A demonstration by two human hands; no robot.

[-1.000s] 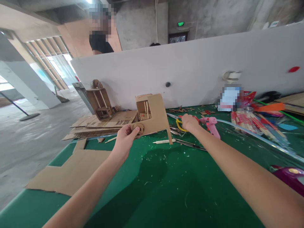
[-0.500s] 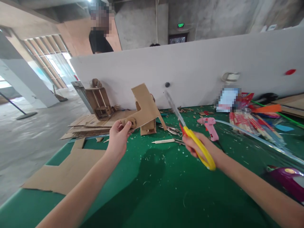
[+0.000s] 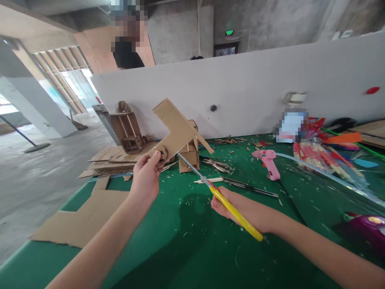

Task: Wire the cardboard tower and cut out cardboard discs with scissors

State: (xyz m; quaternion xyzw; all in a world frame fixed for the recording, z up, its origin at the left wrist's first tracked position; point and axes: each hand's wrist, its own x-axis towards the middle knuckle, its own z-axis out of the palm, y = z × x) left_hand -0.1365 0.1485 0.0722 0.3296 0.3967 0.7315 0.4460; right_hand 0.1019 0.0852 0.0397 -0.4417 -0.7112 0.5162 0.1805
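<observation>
My left hand [image 3: 147, 172] pinches an angular piece of cardboard [image 3: 177, 126] by its lower left end, along with a small round cardboard piece [image 3: 162, 152]. A narrow strip hangs off the right side of the cardboard. Fingers wrapped round the yellow handle, my right hand [image 3: 231, 204] holds a pair of scissors [image 3: 237, 212]. The scissors' blade tips are at the lower edge of the cardboard, close to my left fingers. Behind the held piece stands a small cardboard box [image 3: 189, 158], partly hidden.
Pliers [image 3: 218, 164], a white pen-like tool [image 3: 210, 180] and a black cutter [image 3: 252, 188] lie beyond my right hand. A pink glue gun [image 3: 270, 162] is farther right. Cardboard sheets [image 3: 117, 158] are stacked at left. A person [image 3: 128, 52] is behind the white partition [image 3: 240, 88].
The scissors have moved left and down, and their tips are now at the cardboard's edge. The held cardboard has tilted to the left. The black cutter shows more fully.
</observation>
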